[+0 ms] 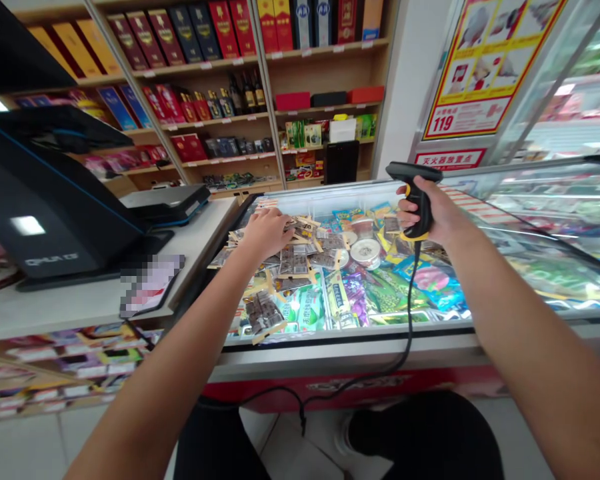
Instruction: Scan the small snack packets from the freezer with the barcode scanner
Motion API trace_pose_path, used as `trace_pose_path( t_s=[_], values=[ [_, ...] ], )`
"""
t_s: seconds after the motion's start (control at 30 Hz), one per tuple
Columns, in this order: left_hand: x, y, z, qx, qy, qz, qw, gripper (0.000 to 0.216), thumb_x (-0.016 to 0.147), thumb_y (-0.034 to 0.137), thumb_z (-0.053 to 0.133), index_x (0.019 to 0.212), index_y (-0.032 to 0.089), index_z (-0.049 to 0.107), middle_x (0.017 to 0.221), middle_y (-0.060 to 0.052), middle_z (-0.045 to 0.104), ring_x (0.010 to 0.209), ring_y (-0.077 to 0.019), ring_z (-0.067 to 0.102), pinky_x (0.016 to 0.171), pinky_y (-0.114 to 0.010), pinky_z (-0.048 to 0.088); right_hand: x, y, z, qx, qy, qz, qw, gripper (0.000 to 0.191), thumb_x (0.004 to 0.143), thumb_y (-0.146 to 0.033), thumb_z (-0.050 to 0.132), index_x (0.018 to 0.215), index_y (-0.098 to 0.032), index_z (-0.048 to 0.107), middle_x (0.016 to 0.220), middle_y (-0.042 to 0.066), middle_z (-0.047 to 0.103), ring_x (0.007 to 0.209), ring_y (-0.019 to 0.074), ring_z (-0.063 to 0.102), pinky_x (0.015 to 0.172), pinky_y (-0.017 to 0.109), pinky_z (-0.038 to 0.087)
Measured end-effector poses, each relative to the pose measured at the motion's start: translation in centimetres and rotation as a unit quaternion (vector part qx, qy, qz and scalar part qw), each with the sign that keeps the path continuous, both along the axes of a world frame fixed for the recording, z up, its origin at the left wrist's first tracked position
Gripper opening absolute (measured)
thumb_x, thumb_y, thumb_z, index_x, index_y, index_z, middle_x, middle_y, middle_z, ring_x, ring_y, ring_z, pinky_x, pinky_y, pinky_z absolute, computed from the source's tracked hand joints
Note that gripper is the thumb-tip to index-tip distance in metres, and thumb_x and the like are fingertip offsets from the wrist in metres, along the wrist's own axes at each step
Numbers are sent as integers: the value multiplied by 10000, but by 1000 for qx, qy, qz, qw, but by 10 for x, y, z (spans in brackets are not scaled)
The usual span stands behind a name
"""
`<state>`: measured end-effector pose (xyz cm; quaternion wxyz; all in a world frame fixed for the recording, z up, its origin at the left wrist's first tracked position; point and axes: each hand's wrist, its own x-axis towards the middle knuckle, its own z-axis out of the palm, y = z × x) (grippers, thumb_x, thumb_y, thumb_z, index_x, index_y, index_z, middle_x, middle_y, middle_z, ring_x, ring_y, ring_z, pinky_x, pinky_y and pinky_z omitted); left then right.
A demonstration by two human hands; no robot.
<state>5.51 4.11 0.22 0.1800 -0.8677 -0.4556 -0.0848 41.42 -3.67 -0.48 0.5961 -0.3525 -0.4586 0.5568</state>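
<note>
My right hand (430,203) is wrapped round the handle of a black and yellow barcode scanner (414,175), raised above the freezer's right part. Its cable (411,313) hangs down across the front rim. My left hand (266,233) rests on a heap of small clear packets (294,260) with dark contents and tan edges. Those fingers curl down into the heap; their tips are hidden, so what they hold cannot be made out. One such packet (264,313) lies nearer me, over green ice-cream wrappers (305,308). The heap lies on the glass-topped chest freezer (350,338).
Left of the freezer, a counter (100,297) carries a dark checkout terminal (55,200), a flat scale (167,200) and a phone-like device (155,283). Shelves (325,70) of boxes and bottles stand behind. The cable droops near my knees. A second freezer section (555,233) extends right.
</note>
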Motion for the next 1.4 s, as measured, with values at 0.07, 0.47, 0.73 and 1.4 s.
trace_pose_path(
  t_s=[0.07,0.47,0.73,1.4],
  values=[
    [5,-3,2,13,-10,0,1000,463,1036,428,426,1343,165,652,1401,-168,622,1335,-358,532,1084,-508,444,2,1,1,9,1,0,1000,471,727,-591,852,905,-243,590,550,-91,412,416,81,363,410,245,344],
    [176,-67,-38,-150,-14,-178,973,585,1006,457,481,1529,195,453,1596,-182,447,1443,-359,447,1094,-506,456,50,-5,1,186,160,111,963,365,833,-587,751,1004,-287,632,535,-124,397,411,79,311,457,233,278],
    [273,-65,-76,-142,-98,-220,960,478,999,439,526,1440,260,561,1432,-164,531,1352,-350,506,1058,-480,473,76,11,-13,225,313,217,897,287,891,-495,650,1017,-248,576,594,-118,432,489,66,336,523,203,374],
    [107,-74,-25,-114,-37,-221,968,606,837,362,789,1348,177,522,1420,-151,581,1303,-377,496,1065,-538,429,24,-14,8,98,-32,44,994,513,706,-718,759,899,-269,603,488,-118,308,366,74,225,387,230,283]
  ],
)
